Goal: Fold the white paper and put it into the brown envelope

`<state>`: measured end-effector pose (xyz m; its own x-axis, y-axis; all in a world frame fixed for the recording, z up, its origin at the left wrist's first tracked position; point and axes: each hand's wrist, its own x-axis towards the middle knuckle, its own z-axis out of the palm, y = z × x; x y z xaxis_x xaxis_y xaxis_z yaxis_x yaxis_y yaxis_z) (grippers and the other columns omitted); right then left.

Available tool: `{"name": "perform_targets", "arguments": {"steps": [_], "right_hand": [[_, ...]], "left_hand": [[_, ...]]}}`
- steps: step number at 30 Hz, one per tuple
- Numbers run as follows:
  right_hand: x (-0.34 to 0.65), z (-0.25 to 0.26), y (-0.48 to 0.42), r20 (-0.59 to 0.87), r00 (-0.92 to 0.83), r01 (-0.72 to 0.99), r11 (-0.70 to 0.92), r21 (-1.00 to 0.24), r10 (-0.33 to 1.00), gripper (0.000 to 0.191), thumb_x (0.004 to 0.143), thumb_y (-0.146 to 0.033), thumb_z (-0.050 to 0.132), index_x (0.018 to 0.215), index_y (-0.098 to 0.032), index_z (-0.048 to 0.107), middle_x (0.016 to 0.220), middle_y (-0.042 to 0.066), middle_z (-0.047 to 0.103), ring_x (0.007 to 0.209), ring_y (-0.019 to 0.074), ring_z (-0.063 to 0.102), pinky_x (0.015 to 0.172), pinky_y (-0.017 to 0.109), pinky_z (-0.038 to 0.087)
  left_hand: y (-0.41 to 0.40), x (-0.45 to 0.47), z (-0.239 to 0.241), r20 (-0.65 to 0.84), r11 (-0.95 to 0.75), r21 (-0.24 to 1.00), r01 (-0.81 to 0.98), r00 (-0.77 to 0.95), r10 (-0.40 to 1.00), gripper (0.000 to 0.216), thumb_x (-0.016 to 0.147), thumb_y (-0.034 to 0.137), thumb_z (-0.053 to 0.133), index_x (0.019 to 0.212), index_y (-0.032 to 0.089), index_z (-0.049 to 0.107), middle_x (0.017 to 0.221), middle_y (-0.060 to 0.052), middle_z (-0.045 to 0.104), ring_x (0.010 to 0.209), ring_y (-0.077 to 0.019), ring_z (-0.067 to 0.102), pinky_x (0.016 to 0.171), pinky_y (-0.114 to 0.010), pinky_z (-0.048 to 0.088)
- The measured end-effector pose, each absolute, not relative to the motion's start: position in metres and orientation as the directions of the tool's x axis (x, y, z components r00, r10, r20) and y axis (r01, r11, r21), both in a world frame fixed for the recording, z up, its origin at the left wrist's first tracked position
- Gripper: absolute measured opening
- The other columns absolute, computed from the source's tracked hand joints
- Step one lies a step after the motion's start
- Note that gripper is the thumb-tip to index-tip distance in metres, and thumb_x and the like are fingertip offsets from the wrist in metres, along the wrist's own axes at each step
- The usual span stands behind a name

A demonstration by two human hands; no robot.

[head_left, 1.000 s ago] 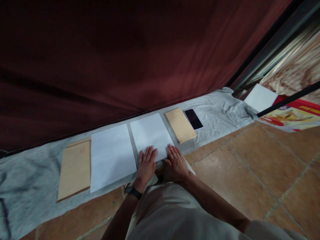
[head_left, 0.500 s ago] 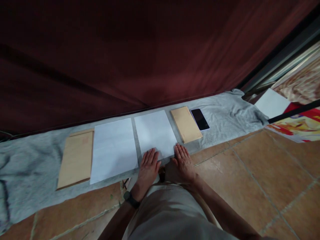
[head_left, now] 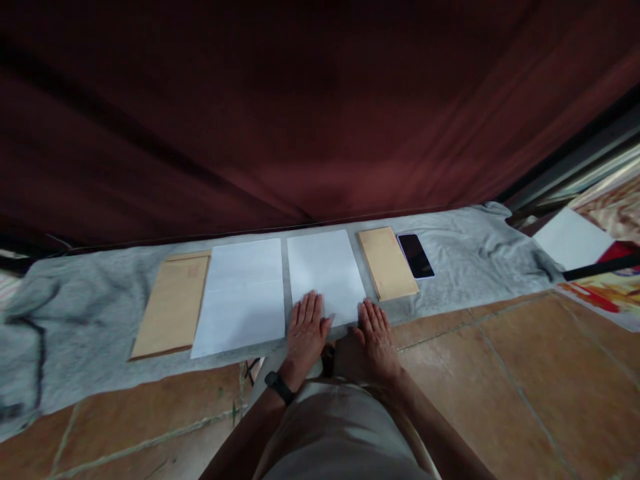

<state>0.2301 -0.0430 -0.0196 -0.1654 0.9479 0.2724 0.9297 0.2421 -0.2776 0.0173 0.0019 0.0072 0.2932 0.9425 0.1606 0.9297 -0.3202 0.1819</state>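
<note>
My left hand (head_left: 306, 333), a dark watch (head_left: 280, 387) on its wrist, lies flat with fingers stretched over the near left corner of a white sheet of paper (head_left: 325, 267). At that sheet's near right corner rests my right hand (head_left: 376, 337), palm down and fingers extended. A second white sheet (head_left: 243, 293) lies to the left, a narrow strip of cloth between the two. Beyond it on the left is a brown envelope (head_left: 173, 303). Another brown envelope (head_left: 387, 263) lies just right of the sheet under my hands, beside a dark-screened phone (head_left: 416, 257).
Everything lies on a grey cloth (head_left: 465, 260) over a long narrow surface. A dark red curtain (head_left: 300, 120) hangs behind it. Brown floor tiles (head_left: 465, 373) run below. At the far right are a white sheet (head_left: 573, 237), a colourful printed sheet (head_left: 610, 293) and a dark bar (head_left: 600, 268).
The view has shifted a little, so the things appear slightly farther right. Both hands stay flat at the near corners of the sheet; nothing has been picked up.
</note>
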Motion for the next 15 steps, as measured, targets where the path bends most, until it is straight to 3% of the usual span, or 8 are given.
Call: {"name": "perform_targets", "arguments": {"steps": [3,10,15], "right_hand": [[0.229,-0.021,-0.043,0.275,-0.161,0.933,0.237,-0.27,0.948,0.063,0.106,-0.037,0.04,0.162,-0.016,0.02,0.165,0.015,0.032,0.154,0.0306,0.026,0.121,0.055,0.033],[0.229,-0.023,-0.042,0.31,-0.172,0.934,0.255,-0.252,0.935,0.062,0.107,-0.038,0.038,0.162,-0.017,0.02,0.164,0.016,0.033,0.152,0.0308,0.031,0.12,0.055,0.034],[0.228,-0.023,-0.042,0.328,-0.172,0.932,0.261,-0.251,0.929,0.063,0.107,-0.039,0.039,0.163,-0.018,0.019,0.164,0.016,0.033,0.151,0.0307,0.033,0.119,0.055,0.035]], "left_hand": [[0.006,0.029,0.009,0.171,-0.259,0.185,0.948,0.229,0.958,0.056,0.104,0.036,0.038,0.154,0.013,0.04,0.162,-0.015,0.037,0.152,-0.0311,0.03,0.124,-0.056,0.026],[0.055,0.059,0.005,0.213,-0.325,0.245,0.914,0.276,0.937,0.058,0.102,0.044,0.044,0.154,0.019,0.04,0.164,-0.013,0.033,0.154,-0.0324,0.026,0.124,-0.06,0.022],[0.059,0.042,-0.002,0.21,-0.325,0.216,0.921,0.281,0.936,0.058,0.102,0.046,0.042,0.153,0.017,0.042,0.163,-0.013,0.034,0.153,-0.0294,0.027,0.125,-0.053,0.025]]}}
